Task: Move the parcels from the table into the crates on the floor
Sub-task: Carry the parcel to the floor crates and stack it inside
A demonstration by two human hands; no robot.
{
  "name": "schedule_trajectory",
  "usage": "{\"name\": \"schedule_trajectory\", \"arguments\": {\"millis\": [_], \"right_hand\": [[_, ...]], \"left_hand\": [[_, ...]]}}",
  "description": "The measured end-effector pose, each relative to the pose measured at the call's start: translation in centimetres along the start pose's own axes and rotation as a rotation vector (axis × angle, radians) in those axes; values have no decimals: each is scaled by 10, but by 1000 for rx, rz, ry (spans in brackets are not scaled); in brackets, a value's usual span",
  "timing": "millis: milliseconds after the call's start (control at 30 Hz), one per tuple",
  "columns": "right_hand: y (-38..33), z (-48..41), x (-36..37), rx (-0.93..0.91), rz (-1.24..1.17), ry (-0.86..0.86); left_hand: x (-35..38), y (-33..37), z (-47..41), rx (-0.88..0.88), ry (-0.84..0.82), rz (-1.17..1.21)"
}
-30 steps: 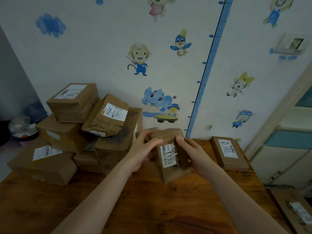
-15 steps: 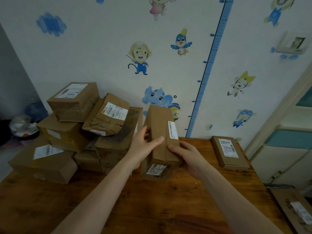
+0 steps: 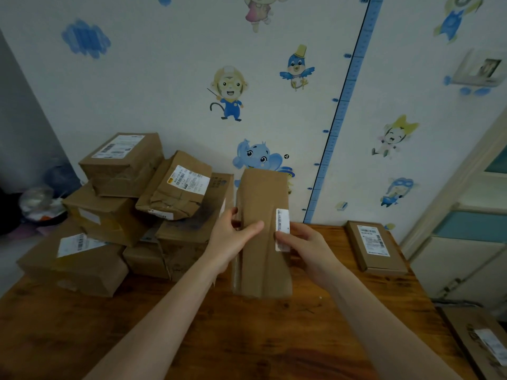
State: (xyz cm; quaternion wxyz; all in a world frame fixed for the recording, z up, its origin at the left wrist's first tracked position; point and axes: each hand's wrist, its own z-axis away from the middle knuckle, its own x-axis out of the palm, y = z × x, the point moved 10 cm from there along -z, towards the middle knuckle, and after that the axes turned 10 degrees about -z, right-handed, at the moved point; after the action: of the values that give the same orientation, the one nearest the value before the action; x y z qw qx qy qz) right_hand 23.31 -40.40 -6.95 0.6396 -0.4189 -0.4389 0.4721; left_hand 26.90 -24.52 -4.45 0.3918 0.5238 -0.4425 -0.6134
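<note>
Presently, in the head view, a tall brown parcel [image 3: 262, 242] is held upright over the wooden table [image 3: 247, 341], just below the middle of the picture. It is gripped on both long sides. The left hand [image 3: 233, 241] is wrapped round its 9 o'clock edge, with the thumb laid across the front and the fingers curled behind. The right hand [image 3: 308, 249] is closed on its 3 o'clock edge, with the thumb pressed on a white label [image 3: 282, 229]. Whether the lower end touches the table cannot be told.

The wrapping is creased lengthwise, so the parcel is judged light and fairly stiff, though easily dented. A glossy strip of tape down the 9 o'clock edge may be slippery. The hold at mid-height on both edges is judged sound for carrying. For lowering to the floor, a palm under the bottom end would be steadier, since a tall parcel can tip.

A pile of parcels [image 3: 123, 212] is stacked at 9 o'clock, and a flat parcel [image 3: 375, 249] lies at 3 o'clock on the table. No crates are seen.
</note>
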Motion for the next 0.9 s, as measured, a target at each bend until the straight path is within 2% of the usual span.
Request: {"name": "schedule_trajectory", "arguments": {"millis": [200,433,633,800,900], "right_hand": [[-8,-3,-4,-41,25,53],[-12,-2,-5,-74,-19,38],[-5,-7,-8,54,-113,84],[-4,-11,-8,56,-131,50],[-2,-12,-8,67,-133,36]], "left_hand": [[4,3,4,44,-11,-23],[6,5,6,78,-20,-25],[14,-6,5,62,-87,-128],[15,-9,6,-102,-90,133],[17,-5,6,-99,-99,166]]}}
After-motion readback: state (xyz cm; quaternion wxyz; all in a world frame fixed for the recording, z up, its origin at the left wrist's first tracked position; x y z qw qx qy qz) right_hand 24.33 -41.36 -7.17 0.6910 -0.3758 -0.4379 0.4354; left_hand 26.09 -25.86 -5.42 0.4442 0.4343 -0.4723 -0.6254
